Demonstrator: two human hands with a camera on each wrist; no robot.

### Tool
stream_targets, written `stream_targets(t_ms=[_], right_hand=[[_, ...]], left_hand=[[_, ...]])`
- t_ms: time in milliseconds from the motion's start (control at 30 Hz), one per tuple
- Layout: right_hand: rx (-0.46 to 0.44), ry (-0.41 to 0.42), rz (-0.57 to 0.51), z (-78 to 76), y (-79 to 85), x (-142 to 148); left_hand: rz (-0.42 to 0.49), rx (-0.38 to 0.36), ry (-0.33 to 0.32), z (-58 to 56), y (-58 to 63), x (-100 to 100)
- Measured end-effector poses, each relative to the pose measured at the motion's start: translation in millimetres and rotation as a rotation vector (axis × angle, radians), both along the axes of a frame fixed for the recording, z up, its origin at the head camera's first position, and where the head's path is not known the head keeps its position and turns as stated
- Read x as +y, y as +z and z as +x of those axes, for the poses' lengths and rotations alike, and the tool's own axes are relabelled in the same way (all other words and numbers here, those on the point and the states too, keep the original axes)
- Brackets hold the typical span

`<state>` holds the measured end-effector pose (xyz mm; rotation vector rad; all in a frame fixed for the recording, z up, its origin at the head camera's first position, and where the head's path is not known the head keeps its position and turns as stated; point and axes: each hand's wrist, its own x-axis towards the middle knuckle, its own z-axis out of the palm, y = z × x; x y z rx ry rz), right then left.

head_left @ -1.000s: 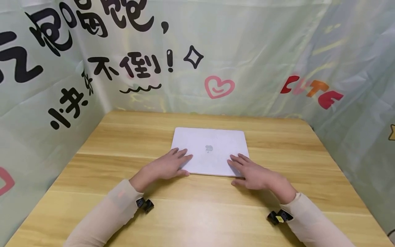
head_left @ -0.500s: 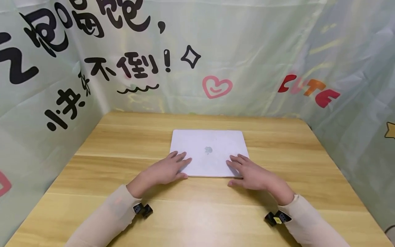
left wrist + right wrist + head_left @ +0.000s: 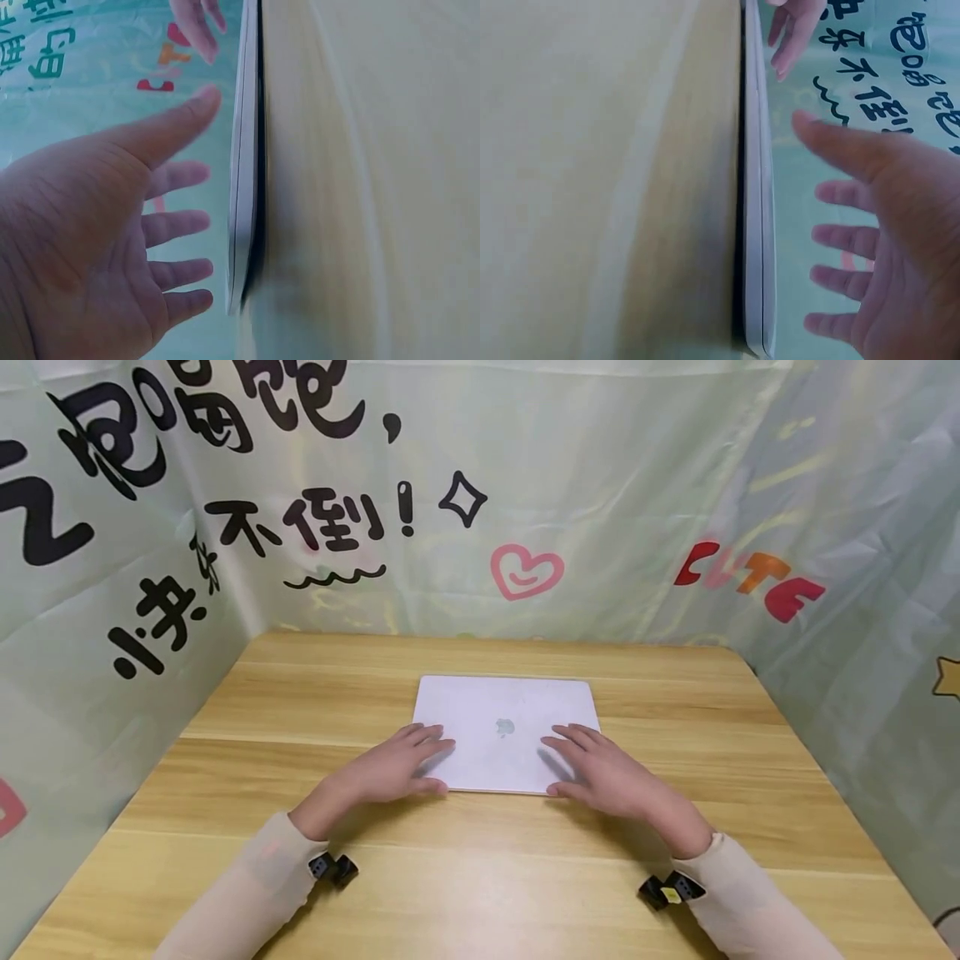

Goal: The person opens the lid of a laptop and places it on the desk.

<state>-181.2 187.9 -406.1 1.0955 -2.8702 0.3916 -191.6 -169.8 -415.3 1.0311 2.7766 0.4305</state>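
A closed silver laptop [image 3: 498,764] with an apple logo lies flat in the middle of the wooden table, its long edge toward me. Over its left front corner hovers my left hand [image 3: 390,768], fingers spread and relaxed. My right hand [image 3: 609,774] is held the same way over the right front corner. In the left wrist view, a narrow gap separates the fingertips from the laptop's lid, and the thin side edge [image 3: 241,180] of the laptop shows in profile. The right wrist view shows a similar gap beside the laptop's edge [image 3: 757,195]. Neither hand holds anything.
The wooden table [image 3: 480,877] extends around the laptop on every side. Behind it and along both sides hangs a pale green printed cloth [image 3: 615,485] with black lettering. A small black camera is strapped at each cuff.
Both hands have lifted slightly off the laptop's lid, with shadows now showing beneath the fingers. The left hand has shifted a little left. The head view has turned slightly; the laptop stays closed.
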Motion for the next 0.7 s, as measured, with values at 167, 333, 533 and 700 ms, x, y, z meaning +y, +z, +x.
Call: stream_targets(t_ms=[167,333,533,700], right_hand=[[-0.043,0.032,-0.094,-6.5,1.5,-8.2],[-0.086,0.072,-0.106,-11.3,0.6,-20.3],[-0.093,0.142,-0.101,-15.7,-0.4,-32.1],[-0.101,0.181,-0.080,-15.1,-4.1,-38.5]], left_hand=[[0.075,-0.034,0.052,-5.2,-3.3,-8.4],[0.146,-0.089,0.125,-6.5,-3.8,-14.2],[0.203,-0.108,0.151,-7.2,-5.6,-22.3],[0.247,-0.113,0.172,-9.1,-9.1,-29.3]])
